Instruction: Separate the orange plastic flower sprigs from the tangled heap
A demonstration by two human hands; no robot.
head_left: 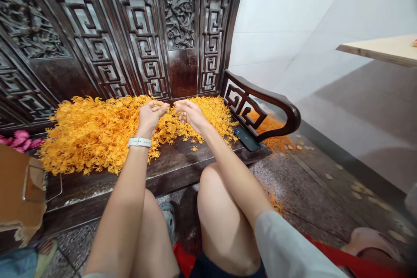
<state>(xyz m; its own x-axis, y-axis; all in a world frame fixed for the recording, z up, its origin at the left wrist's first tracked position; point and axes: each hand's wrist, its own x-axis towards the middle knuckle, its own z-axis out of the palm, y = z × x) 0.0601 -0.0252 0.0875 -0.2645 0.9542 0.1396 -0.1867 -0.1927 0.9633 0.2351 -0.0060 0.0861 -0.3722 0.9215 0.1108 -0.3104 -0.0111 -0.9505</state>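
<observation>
Dark carved bench (177,152), orange-yellow flower pile (97,130) strung left-right along its seat, just beyond the fingertips, bigger mound nearer the left hand. Left hand (152,117) pinched close, right hand (189,115) half-curled facing it, can't make out whether either has hold of a piece. Dark phone (246,139) at bench's right end, no legible brand or writing.

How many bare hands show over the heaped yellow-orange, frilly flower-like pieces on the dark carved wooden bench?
2: the person's left hand, wearing a pale grey wristband, and, just right of it, the right hand, both over the yellow-orange pieces. No other shows.
</observation>
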